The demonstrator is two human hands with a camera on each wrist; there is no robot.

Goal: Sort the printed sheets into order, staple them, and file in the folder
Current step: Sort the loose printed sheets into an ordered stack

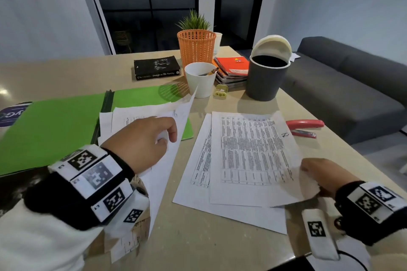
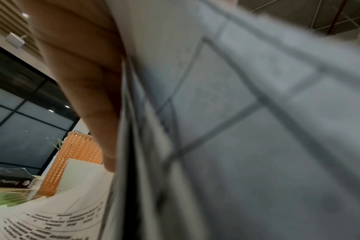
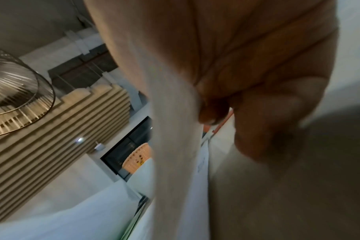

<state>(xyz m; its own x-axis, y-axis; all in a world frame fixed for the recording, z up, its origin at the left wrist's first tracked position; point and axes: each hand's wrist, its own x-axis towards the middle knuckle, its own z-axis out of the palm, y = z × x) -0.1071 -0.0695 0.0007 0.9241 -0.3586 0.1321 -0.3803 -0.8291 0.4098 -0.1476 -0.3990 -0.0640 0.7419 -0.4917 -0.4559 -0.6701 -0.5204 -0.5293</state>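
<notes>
2 lots of printed sheets, white, table-ruled, dense small type; step in hand, by my reading: sorting, with stapling and filing not yet begun. Lot 1: held sheets (image 1: 158, 160), a thin sheaf pinched on edge by the left hand (image 1: 143, 141), fingers curled round it, raised and tilted above the desk (image 1: 198, 237). Lot 2: top sheet (image 1: 253, 149), its near corner lifted and pinched by the right hand (image 1: 323, 178), lying askew on 1 or more flat sheets (image 1: 193, 182) between the hands. Next move likely calls for squaring all edges together. Beyond left hand: green folder (image 1: 55, 130), open, more loose pages (image 1: 105, 121) on it. Beyond right hand: red stapler (image 1: 305, 126).
</notes>
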